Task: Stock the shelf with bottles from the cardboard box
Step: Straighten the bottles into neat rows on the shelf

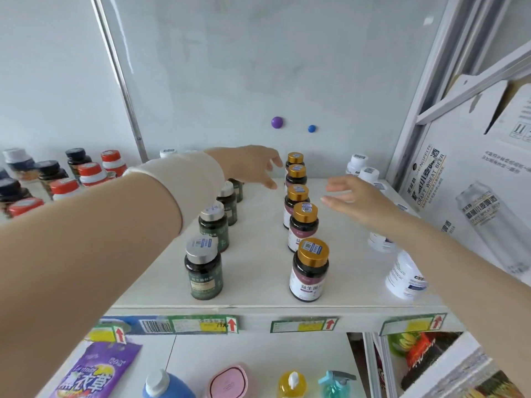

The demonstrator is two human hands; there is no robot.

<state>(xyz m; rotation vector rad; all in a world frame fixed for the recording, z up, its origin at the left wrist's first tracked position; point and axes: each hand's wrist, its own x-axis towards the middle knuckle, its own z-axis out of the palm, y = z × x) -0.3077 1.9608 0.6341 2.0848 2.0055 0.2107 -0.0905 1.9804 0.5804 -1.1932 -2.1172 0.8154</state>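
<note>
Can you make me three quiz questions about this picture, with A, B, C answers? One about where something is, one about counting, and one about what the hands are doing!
1. Where does the row of gold-capped dark bottles stand?
A) between the silver-capped green bottles and the white plastic bottles
B) left of the silver-capped ones
C) right of the white ones

2. How many gold caps show?
A) three
B) five
C) eight

3. What are the left hand and right hand doing?
A) both gripping bottles
B) both open, holding nothing
C) one twisting a cap

Answers:
1 A, the gold caps run down the middle of the white shelf.
2 B, five line up front to back.
3 B, the fingers are straight and grip nothing.
</note>
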